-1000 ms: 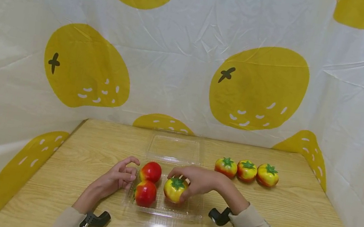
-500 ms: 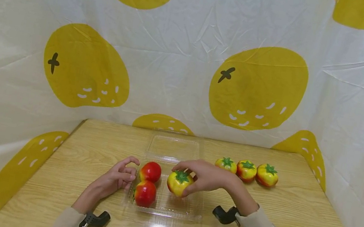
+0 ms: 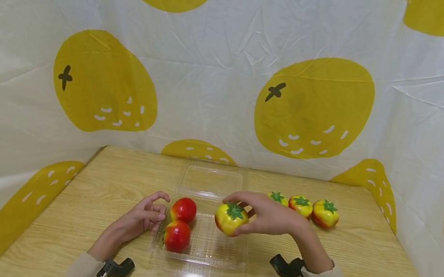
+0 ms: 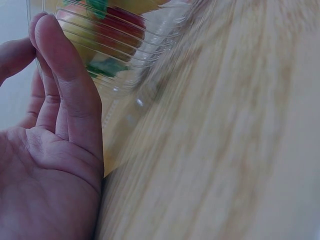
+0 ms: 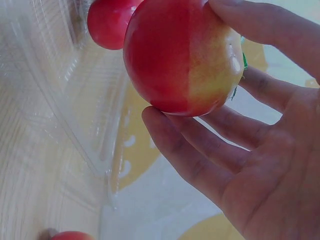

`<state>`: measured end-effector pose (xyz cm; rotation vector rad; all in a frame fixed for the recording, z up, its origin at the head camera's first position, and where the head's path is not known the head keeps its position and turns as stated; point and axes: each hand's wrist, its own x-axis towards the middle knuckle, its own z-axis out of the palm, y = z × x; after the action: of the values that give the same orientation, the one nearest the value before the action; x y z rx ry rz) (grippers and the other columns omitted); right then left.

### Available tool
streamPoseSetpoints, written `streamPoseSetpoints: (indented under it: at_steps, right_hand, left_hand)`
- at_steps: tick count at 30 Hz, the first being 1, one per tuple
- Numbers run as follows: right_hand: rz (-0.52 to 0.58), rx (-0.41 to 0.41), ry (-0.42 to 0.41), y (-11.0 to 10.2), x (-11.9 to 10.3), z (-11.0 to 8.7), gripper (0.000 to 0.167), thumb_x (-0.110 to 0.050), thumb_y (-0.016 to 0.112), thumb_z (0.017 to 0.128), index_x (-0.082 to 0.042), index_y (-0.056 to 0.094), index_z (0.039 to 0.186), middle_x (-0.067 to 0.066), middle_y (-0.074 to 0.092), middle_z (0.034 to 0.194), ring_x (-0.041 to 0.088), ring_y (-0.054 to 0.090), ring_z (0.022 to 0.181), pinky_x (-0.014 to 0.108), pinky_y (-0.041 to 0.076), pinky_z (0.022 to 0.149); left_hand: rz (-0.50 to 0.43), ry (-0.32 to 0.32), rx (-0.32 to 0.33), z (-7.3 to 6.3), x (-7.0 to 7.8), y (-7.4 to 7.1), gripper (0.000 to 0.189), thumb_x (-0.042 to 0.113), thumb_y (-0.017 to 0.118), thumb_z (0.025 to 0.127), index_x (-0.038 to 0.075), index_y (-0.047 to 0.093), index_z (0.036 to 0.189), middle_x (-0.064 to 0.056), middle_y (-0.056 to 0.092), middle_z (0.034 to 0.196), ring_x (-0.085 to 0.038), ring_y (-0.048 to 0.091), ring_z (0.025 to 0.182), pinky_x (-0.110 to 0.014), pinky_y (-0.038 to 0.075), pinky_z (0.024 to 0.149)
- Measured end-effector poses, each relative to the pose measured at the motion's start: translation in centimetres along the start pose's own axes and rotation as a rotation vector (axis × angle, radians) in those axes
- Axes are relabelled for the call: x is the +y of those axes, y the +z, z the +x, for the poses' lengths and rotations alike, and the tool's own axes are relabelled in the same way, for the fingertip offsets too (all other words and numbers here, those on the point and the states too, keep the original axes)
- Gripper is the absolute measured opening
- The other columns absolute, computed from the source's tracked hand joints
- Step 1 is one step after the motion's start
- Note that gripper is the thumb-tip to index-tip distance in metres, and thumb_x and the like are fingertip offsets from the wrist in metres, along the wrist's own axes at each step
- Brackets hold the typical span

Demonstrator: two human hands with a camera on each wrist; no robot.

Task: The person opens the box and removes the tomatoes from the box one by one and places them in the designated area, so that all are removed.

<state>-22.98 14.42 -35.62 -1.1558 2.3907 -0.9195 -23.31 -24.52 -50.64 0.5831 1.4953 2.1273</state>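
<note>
My right hand (image 3: 268, 216) grips a yellow-and-red tomato (image 3: 229, 220), green leaves upward, between thumb and fingertips. It hangs above the right part of a clear plastic clamshell box (image 3: 210, 262). In the right wrist view the tomato (image 5: 175, 60) shows its smooth red underside. Two tomatoes, one red (image 3: 184, 209) and another red one (image 3: 177, 237), lie in the box's left part. By the left wall rests my left hand (image 3: 140, 217), its fingers loosely bent. In the left wrist view its fingertips are at the ribbed box wall (image 4: 160, 35); whether they touch is hard to tell.
The raised clear lid (image 3: 214, 181) lies back behind the box. To the right stands a row of three tomatoes (image 3: 301, 205), the leftmost partly hidden by my right hand. A wooden table (image 3: 110, 173) meets a patterned curtain (image 3: 209, 107) at its far edge.
My right hand has lifted the yellow-and-red tomato from the box's floor and moved it up and to the right. The left hand has kept its place.
</note>
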Motion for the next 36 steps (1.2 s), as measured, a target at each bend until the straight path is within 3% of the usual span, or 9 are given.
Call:
streamPoseSetpoints:
  at_steps: [9, 15, 21, 28, 36]
  right_hand:
    - [0.03, 0.078, 0.029, -0.4, 0.6, -2.2, 0.067, -0.036, 0.083, 0.088, -0.015, 0.055, 0.144, 0.001, 0.062, 0.141, 0.026, 0.06, 0.124, 0.037, 0.056, 0.097]
    - [0.03, 0.152, 0.034, -0.5, 1.2, -3.6, 0.064, -0.036, 0.083, 0.087, -0.017, 0.056, 0.143, 0.002, 0.063, 0.139, 0.025, 0.062, 0.121, 0.04, 0.055, 0.098]
    - [0.038, 0.195, 0.044, -0.5, 2.2, -4.8, 0.062, -0.035, 0.081, 0.089, -0.018, 0.055, 0.143, 0.001, 0.063, 0.139, 0.023, 0.061, 0.124, 0.035, 0.055, 0.102]
    - [-0.018, 0.259, 0.065, -0.2, 3.8, -6.2, 0.062, -0.036, 0.081, 0.089, -0.013, 0.058, 0.142, 0.008, 0.063, 0.14, 0.021, 0.062, 0.122, 0.044, 0.055, 0.1]
    - [0.057, 0.266, 0.069, -0.4, 5.6, -7.2, 0.063, -0.028, 0.082, 0.089, -0.01, 0.057, 0.144, 0.015, 0.061, 0.143, 0.015, 0.064, 0.116, 0.029, 0.057, 0.094]
  left_hand:
    - [0.006, 0.003, -0.003, 0.2, 0.0, 0.1, 0.036, -0.008, 0.043, 0.1, 0.01, 0.039, 0.131, 0.004, 0.063, 0.083, -0.01, 0.064, 0.06, -0.02, 0.057, 0.059]
    - [0.009, 0.004, -0.006, 0.2, 0.0, 0.1, 0.037, -0.009, 0.042, 0.1, 0.012, 0.041, 0.13, 0.004, 0.065, 0.084, -0.009, 0.063, 0.06, -0.02, 0.057, 0.059]
    - [0.006, 0.009, -0.014, 0.1, 0.0, 0.0, 0.038, -0.009, 0.043, 0.1, 0.015, 0.043, 0.13, 0.005, 0.065, 0.085, -0.008, 0.064, 0.061, -0.021, 0.057, 0.059]
    - [-0.007, 0.012, -0.017, 0.0, 0.0, 0.1, 0.038, -0.01, 0.042, 0.1, 0.015, 0.043, 0.129, 0.005, 0.066, 0.084, -0.009, 0.066, 0.06, -0.022, 0.058, 0.057]
    - [-0.012, 0.011, -0.024, 0.0, -0.1, 0.0, 0.038, -0.009, 0.043, 0.1, 0.015, 0.042, 0.13, 0.005, 0.065, 0.084, -0.009, 0.066, 0.061, -0.021, 0.058, 0.059]
